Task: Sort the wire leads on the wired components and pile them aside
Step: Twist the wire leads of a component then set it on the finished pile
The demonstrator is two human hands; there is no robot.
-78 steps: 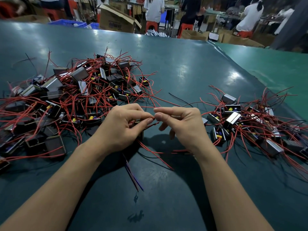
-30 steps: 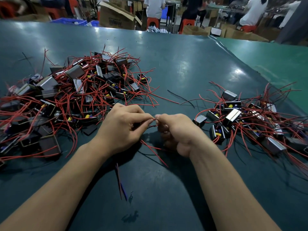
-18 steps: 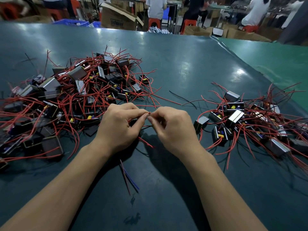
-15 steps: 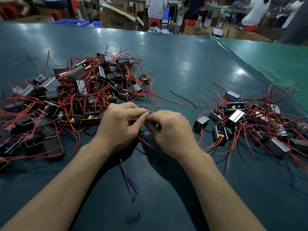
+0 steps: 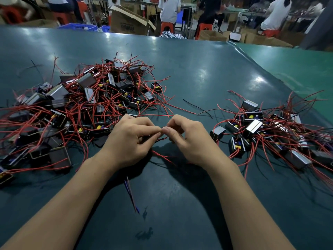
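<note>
Since a moment ago our right hand (image 5: 187,139) uncurls slightly | both hands' fingers pinch red leads (image 5: 163,138) above counter (image 5: 189,73) | left hand (image 5: 129,139) beside big pile (image 5: 81,107) | sorted pile (image 5: 266,130) right

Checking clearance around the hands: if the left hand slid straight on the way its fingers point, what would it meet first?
The left hand points rightward, so it would meet the right hand almost at once; their fingertips nearly touch over the red wire leads both pinch.
</note>
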